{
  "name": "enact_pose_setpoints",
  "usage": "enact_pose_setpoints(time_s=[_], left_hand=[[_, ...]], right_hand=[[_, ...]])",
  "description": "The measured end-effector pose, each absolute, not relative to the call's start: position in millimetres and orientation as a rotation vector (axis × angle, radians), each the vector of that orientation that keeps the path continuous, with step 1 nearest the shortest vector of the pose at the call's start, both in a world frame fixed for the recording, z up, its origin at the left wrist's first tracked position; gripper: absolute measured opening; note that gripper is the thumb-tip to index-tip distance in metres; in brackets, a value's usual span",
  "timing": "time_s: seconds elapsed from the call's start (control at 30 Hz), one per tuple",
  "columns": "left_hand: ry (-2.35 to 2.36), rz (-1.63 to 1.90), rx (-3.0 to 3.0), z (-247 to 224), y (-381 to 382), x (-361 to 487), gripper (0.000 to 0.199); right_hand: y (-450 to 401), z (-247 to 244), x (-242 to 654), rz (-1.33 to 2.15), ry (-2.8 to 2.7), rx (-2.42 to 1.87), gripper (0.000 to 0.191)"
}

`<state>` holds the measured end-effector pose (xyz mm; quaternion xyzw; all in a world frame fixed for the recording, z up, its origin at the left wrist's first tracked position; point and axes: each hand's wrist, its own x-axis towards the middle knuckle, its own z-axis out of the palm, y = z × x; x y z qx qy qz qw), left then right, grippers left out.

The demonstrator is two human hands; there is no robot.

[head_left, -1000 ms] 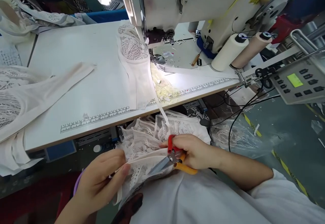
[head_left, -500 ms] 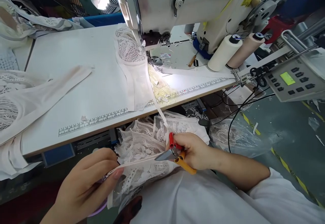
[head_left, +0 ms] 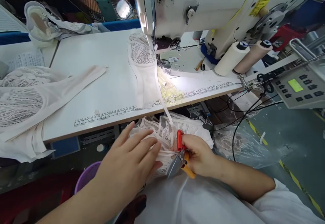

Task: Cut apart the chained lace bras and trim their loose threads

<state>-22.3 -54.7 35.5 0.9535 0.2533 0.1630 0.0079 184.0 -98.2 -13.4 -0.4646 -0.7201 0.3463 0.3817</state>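
Note:
My right hand (head_left: 201, 154) is closed around a pair of scissors with red and orange handles (head_left: 179, 141), their blades (head_left: 174, 165) pointing down and left. White lace bra pieces (head_left: 165, 132) lie bunched in my lap, just beyond and under both hands. Above that pile my left hand (head_left: 132, 153) has its fingers stretched out and apart, and I see nothing in its grasp. One white lace bra piece (head_left: 147, 81) lies under the sewing machine's needle area. From it a narrow strap (head_left: 166, 110) runs over the table edge towards my right hand.
The sewing machine (head_left: 203, 10) stands over the white table (head_left: 83, 51). Other bra pieces (head_left: 25, 102) lie on the left. Thread cones (head_left: 231, 59) and a control panel (head_left: 302, 85) are on the right. A purple basket (head_left: 87, 175) sits below, left of my lap.
My left hand has let go of the fabric edge, moved up and right, and spread its fingers. The scissors have turned further downward in my right hand. The view has shifted left.

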Motion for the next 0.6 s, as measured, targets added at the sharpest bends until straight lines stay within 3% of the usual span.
enact_pose_setpoints(time_s=[0.2, 0.4, 0.6], left_hand=[[0.675, 0.4, 2.81, 21.7, -50.9, -3.2, 0.038], [0.675, 0.312, 2.833, 20.2, -51.0, -5.3, 0.035], [0.867, -0.009, 2.868, 34.8, -46.2, -43.3, 0.026]], right_hand=[[-98.9, -12.1, 180.3, 0.89, -1.801, -1.183, 0.017], [-97.2, -11.5, 181.7, 0.911, -1.814, -1.189, 0.017], [-98.7, -12.1, 186.7, 1.042, -1.781, -1.188, 0.011]])
